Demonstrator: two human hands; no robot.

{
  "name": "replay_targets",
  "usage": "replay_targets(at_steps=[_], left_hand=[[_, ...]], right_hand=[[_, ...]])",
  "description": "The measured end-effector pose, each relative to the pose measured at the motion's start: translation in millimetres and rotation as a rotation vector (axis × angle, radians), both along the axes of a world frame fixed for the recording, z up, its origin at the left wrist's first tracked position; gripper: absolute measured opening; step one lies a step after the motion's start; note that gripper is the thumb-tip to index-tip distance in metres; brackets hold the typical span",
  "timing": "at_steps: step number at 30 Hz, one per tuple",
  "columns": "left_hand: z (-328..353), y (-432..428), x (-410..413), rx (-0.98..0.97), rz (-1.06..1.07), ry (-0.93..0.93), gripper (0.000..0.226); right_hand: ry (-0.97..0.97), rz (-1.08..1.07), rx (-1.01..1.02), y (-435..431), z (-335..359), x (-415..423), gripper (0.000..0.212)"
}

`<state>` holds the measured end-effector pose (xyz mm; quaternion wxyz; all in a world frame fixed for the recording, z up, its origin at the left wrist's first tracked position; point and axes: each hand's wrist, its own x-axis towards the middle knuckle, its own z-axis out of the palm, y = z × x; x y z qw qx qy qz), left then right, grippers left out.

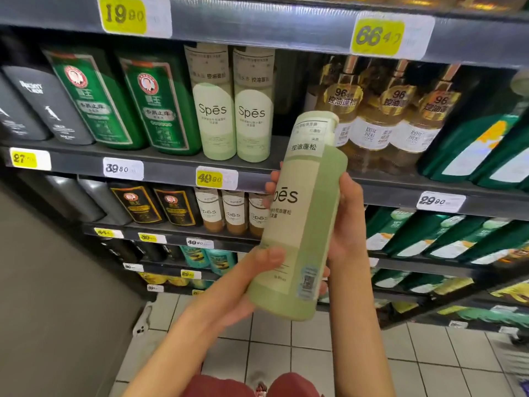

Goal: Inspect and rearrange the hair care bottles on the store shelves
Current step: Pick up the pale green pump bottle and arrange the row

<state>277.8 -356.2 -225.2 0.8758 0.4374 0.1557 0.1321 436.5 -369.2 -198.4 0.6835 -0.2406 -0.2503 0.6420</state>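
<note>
A pale green Spes shampoo bottle (306, 213) is held tilted in front of the shelves, cap up and label facing me. My left hand (243, 285) grips its lower part, thumb across the label. My right hand (347, 224) wraps round its right side and back, fingertips showing at the left edge. Two matching Spes bottles (232, 107) stand upright on the shelf (160, 164) behind, with an open gap to their right.
Dark green bottles (128, 98) and black bottles (43, 107) stand left of the Spes pair; amber pump bottles (380, 118) and green bottles (486, 147) to the right. Lower shelves hold more bottles. A phone (143, 322) lies on the tiled floor by the grey wall.
</note>
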Motion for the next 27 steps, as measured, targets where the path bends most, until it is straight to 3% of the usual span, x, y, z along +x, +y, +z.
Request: replay_targets(at_steps=[2, 3, 5, 7, 10, 12, 14, 16, 18, 20, 23, 25, 27], left_hand=[[1, 3, -5, 0.125, 0.032, 0.029, 0.061], [2, 5, -7, 0.218, 0.080, 0.102, 0.065], [1, 7, -7, 0.516, 0.226, 0.349, 0.073], [0, -1, 1, 0.797, 0.408, 0.558, 0.069], [-9, -8, 10, 0.791, 0.619, 0.567, 0.063], [-12, -7, 3, 0.631, 0.595, 0.454, 0.061], [-12, -8, -6, 0.184, 0.406, 0.174, 0.066], [-9, -11, -12, -0.229, 0.196, -0.100, 0.071], [-4, -10, -16, -0.419, 0.068, -0.278, 0.071], [-3, -2, -24, -0.485, 0.018, -0.326, 0.074], [-6, 12, -41, -0.185, 0.148, -0.114, 0.076], [-1, 16, -44, 0.173, 0.290, 0.172, 0.077], [2, 16, -37, 0.386, 0.379, 0.383, 0.071]], right_hand=[[-0.062, -0.059, -0.026, -2, 3, -2, 0.104], [-0.147, -0.098, -0.040, -2, 5, -2, 0.091], [-0.457, -0.249, -0.119, -2, 13, -5, 0.065], [-0.730, -0.447, -0.257, 3, 16, -12, 0.074], [-0.799, -0.536, -0.383, 7, 15, -21, 0.087], [-0.654, -0.336, -0.364, 6, 14, -20, 0.078], [-0.430, -0.087, -0.329, 4, 10, -21, 0.067], [-0.205, 0.079, -0.308, 3, 2, -27, 0.070], [-0.125, 0.116, -0.265, 7, -4, -31, 0.070], [-0.096, 0.086, -0.189, 9, -6, -33, 0.061], [-0.151, 0.043, -0.139, 12, -4, -34, 0.043], [-0.339, -0.014, -0.197, 15, -2, -37, 0.043], [-0.541, -0.086, -0.295, 19, -4, -44, 0.050]])
